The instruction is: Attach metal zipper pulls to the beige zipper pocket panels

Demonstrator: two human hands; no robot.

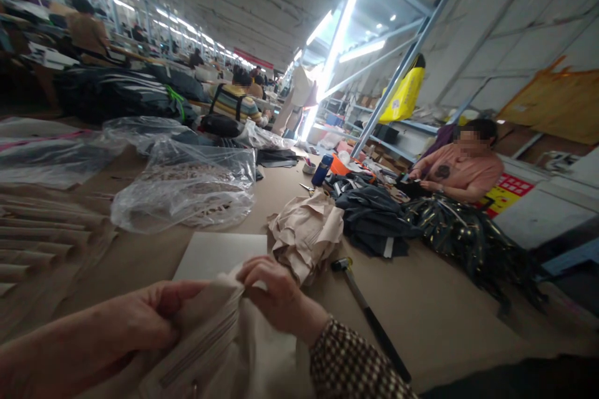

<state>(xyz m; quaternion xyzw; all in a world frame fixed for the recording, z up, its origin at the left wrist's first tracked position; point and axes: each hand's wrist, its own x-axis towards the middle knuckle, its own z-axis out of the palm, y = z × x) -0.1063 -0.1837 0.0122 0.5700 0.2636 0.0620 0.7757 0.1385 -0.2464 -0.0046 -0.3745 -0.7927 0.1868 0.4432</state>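
Observation:
Both my hands grip a beige fabric piece with a zipper at the near edge of the brown worktable. My left hand is closed on its left side, thumb on top. My right hand, in a checked sleeve, pinches the upper edge of the same piece. Just beyond my hands lies a flat white board. A crumpled pile of beige fabric sits right behind my right hand.
A hammer lies to the right of my hand. Clear plastic bags of parts stand at the left, dark garments further back. A seated person works across the table at the right. Other workers sit far behind.

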